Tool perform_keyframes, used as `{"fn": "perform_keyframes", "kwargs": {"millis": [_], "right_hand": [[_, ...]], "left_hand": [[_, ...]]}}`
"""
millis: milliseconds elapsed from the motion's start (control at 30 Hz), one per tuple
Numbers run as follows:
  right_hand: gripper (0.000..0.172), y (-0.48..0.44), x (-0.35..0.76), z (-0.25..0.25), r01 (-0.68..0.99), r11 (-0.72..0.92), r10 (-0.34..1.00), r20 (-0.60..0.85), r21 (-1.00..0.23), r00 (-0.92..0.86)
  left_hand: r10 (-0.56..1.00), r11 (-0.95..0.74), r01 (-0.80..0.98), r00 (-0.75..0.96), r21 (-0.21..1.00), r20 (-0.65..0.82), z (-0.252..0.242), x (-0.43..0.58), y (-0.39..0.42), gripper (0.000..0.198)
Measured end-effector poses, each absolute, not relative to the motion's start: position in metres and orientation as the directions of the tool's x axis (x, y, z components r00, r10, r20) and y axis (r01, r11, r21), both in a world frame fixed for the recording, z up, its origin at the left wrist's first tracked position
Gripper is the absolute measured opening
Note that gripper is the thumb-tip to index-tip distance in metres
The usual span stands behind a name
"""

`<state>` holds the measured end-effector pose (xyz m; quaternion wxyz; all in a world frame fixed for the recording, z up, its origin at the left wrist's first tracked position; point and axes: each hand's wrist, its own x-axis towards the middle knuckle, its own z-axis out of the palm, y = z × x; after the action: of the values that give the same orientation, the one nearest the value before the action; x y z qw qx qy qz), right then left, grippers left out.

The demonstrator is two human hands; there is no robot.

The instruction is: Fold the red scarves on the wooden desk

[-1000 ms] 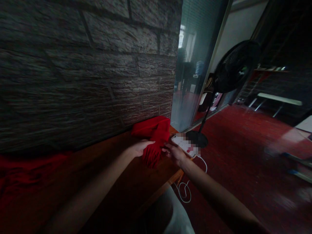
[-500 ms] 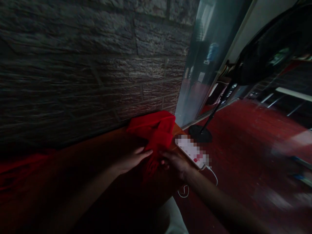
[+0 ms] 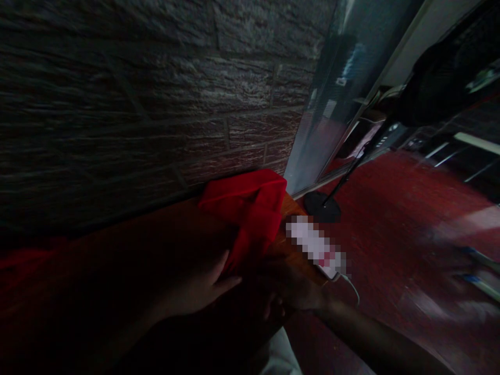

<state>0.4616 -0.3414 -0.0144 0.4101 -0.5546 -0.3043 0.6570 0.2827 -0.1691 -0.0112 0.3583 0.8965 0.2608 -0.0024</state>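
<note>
A red cloth strip [image 3: 255, 224] lies on the brown wooden surface against the wall. It is folded over itself in a loop, and its near end runs down into shadow between my hands. My left hand [image 3: 203, 291] is beside that near end, thumb and forefinger apart, the fingertips close to the cloth's edge. On the other side is my right hand [image 3: 299, 286], dark and blurred, with some fingers bent inward. Whether it grips the cloth's end is hidden by the shadow.
A pale phone [image 3: 314, 247], partly pixelated, lies at the surface's right edge with a white cable [image 3: 353, 286]. More red cloth [image 3: 27, 263] is at far left. Behind stands a rough brick wall [image 3: 175, 88]. A stand fan's round base [image 3: 322, 207] rests on the red floor [image 3: 390, 208].
Both hands have moved down toward me, away from the folded part of the red cloth. More of the strip now shows. The view has shifted slightly.
</note>
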Motion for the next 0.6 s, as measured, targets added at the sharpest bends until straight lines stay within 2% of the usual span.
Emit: {"fn": "perform_keyframes", "kwargs": {"millis": [100, 167, 233, 300, 367, 433, 500, 567, 600], "right_hand": [[0.031, -0.347, 0.464, -0.013, -0.125, -0.476, 0.879, -0.469, -0.870, -0.086], [0.029, -0.350, 0.460, -0.015, -0.097, -0.482, 0.875, -0.474, -0.871, -0.097], [0.030, -0.354, 0.453, -0.018, -0.073, -0.502, 0.861, -0.490, -0.862, -0.141], [0.031, -0.360, 0.445, -0.016, -0.039, -0.499, 0.855, -0.485, -0.866, -0.181], [0.029, -0.367, 0.443, -0.011, 0.020, -0.449, 0.873, -0.443, -0.893, -0.206], [0.027, -0.373, 0.448, -0.003, 0.068, -0.388, 0.893, -0.394, -0.919, -0.217], [0.026, -0.374, 0.458, 0.003, 0.152, -0.336, 0.923, -0.357, -0.930, -0.143], [0.023, -0.369, 0.469, 0.004, 0.312, -0.264, 0.964, -0.255, -0.913, 0.072], [0.021, -0.365, 0.473, 0.002, 0.413, -0.226, 0.969, -0.160, -0.882, 0.189]], "left_hand": [[0.234, -0.645, 0.431, 0.897, 0.631, -0.374, 0.016, 0.269, -0.165, 0.037], [0.075, -0.632, 0.424, 0.866, 0.648, -0.494, 0.035, 0.264, -0.157, 0.031], [0.032, -0.612, 0.438, 0.846, 0.658, -0.532, 0.046, 0.263, -0.148, 0.032], [0.112, -0.580, 0.437, 0.879, 0.688, -0.464, 0.047, 0.267, -0.143, 0.032], [0.250, -0.554, 0.389, 0.921, 0.736, -0.298, 0.036, 0.274, -0.143, 0.033], [0.339, -0.610, 0.299, 0.936, 0.734, -0.099, 0.019, 0.282, -0.147, 0.041], [0.307, -0.736, 0.210, 0.951, 0.644, 0.041, 0.001, 0.286, -0.153, 0.056], [0.200, -0.850, 0.124, 0.975, 0.513, 0.096, -0.014, 0.287, -0.158, 0.070], [0.149, -0.886, 0.084, 0.983, 0.455, 0.108, -0.020, 0.286, -0.160, 0.072]]}}
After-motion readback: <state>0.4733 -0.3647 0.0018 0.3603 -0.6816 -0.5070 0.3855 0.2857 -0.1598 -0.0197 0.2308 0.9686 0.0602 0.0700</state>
